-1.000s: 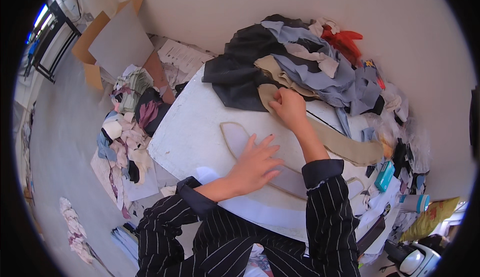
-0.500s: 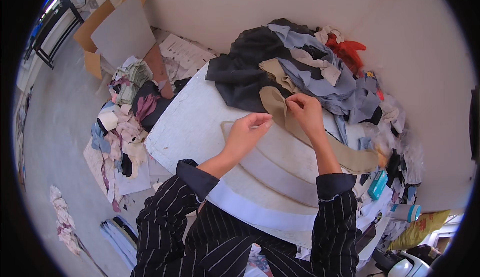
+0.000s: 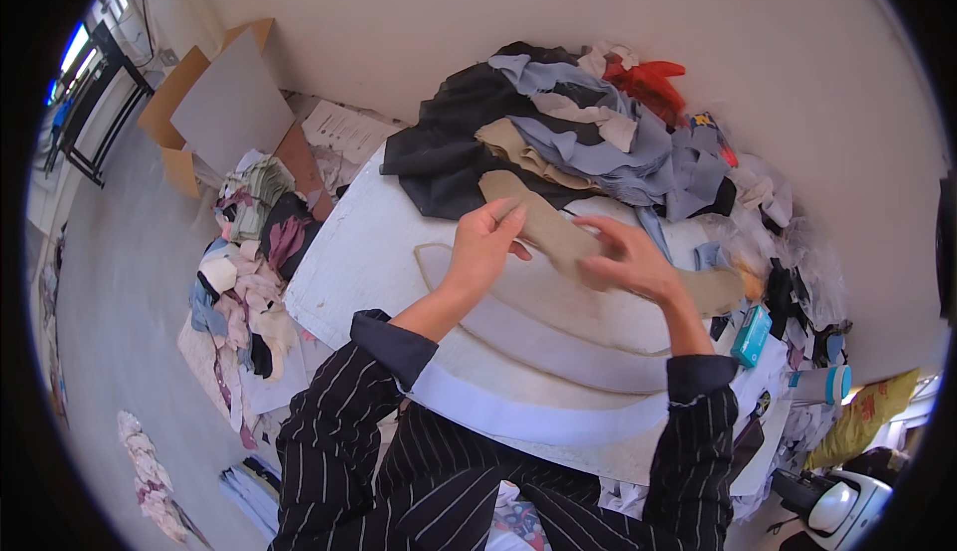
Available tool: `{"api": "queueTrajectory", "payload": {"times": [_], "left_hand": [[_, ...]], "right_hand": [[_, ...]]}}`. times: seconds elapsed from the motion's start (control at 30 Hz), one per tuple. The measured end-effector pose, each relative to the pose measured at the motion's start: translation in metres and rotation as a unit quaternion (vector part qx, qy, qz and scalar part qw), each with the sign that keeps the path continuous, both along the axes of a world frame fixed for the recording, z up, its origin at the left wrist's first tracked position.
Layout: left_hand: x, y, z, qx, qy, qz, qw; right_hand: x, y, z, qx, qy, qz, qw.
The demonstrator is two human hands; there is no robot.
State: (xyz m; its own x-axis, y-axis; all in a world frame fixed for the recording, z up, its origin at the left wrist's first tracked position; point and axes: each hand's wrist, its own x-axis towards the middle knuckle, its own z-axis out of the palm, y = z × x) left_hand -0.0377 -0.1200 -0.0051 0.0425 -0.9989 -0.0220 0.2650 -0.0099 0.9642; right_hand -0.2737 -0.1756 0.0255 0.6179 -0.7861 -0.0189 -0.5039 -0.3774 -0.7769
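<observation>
A long, curved tan fabric strip (image 3: 543, 220) is stretched in front of me over the white tabletop. Its upper end is pinched between thumb and fingers of my left hand (image 3: 485, 242). My right hand (image 3: 638, 260) is at the strip's middle, thumb and fingers spread apart, fingertips slightly blurred. Beyond that hand, the strip's far end (image 3: 713, 292) reaches the right of the table. Closer to me lie a pale curved strip with a tan edge (image 3: 558, 337) and a white curved band (image 3: 538, 416).
Black cloth (image 3: 449, 142) and grey-blue fabric pieces (image 3: 598, 147) are heaped at the table's back. Scraps (image 3: 244, 282) pile up on the left beside an open cardboard box (image 3: 179, 103). To the right are a teal box (image 3: 752, 336) and a lidded container (image 3: 817, 385).
My left hand has taken hold of the tan strip's upper end. The right hand has moved down and right along it, its fingers now spread. The view has shifted slightly.
</observation>
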Motion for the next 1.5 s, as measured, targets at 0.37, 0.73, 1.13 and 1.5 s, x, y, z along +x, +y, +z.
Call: {"api": "queueTrajectory", "payload": {"times": [0.37,0.73,1.13,1.5], "left_hand": [[0.004,0.055,0.013,0.061,0.050,-0.036,0.996],[0.077,0.083,-0.025,0.126,-0.170,0.083,0.974],[0.088,0.049,-0.053,0.073,-0.376,0.148,0.912],[0.068,0.053,-0.022,0.055,-0.609,0.146,0.777]], "right_hand": [[-0.138,0.153,0.071,0.243,-0.080,-0.215,0.943],[-0.052,0.180,-0.004,0.333,-0.105,-0.179,0.920],[-0.041,0.148,-0.022,0.286,-0.039,-0.167,0.943],[-0.040,0.140,-0.019,0.224,-0.014,-0.147,0.963]]}}
